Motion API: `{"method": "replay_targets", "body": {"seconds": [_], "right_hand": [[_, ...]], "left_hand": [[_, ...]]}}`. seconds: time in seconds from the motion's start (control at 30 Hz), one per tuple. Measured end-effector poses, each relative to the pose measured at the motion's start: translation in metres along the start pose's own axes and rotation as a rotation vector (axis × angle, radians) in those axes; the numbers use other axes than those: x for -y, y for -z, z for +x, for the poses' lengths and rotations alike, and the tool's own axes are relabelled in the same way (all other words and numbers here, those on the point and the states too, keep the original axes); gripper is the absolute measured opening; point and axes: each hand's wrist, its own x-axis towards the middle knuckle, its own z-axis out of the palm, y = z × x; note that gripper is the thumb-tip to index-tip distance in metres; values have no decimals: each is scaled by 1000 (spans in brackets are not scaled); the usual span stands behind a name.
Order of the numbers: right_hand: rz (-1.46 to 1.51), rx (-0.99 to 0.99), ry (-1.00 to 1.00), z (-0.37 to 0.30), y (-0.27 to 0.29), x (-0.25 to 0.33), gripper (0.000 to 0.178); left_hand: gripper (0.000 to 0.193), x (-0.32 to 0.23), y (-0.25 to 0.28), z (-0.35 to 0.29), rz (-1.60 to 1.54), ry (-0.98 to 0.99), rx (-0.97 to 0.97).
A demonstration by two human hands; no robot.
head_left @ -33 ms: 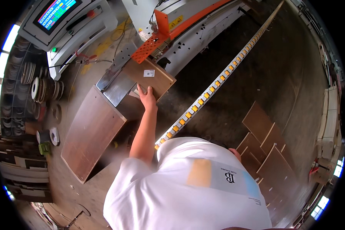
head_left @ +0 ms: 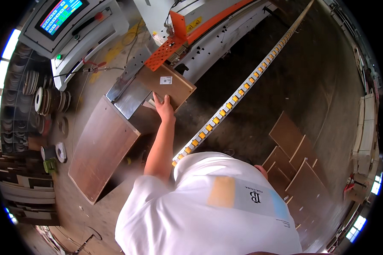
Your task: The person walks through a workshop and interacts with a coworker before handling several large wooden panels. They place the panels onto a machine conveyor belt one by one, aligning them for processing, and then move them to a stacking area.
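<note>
Wooden panel (head_left: 168, 86) on machine infeed table (head_left: 127, 95), left hand (head_left: 164, 108) flat on it (white label on top)

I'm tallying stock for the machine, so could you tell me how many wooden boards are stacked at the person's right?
About 5 boards lean overlapped on the floor at the right, beside the person's right hand; others may be hidden behind the white shirt.

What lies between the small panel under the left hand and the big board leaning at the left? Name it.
In the head view, a grey metal table plate lies between the small panel under the left hand and the big board.
</note>
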Motion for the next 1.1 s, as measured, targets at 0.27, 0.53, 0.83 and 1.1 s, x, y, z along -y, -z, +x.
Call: {"method": "replay_targets", "body": {"seconds": [0.27,0.53,0.83,1.1], "right_hand": [[92,-90,-235,-35,-22,-23,41],[212,-299,-380,-107,-51,7,43],[475,-418,-620,-221,-208,-96,37],[759,-559,-721,-285,-312,-184,36]], "left_hand": [[79,-11,-104,10,-35,64,76],[73,42,-197,64,-118,54,130],[46,-14,-212,-26,346,72,447],[31,58,-84,-271,713,78,1328]]}}
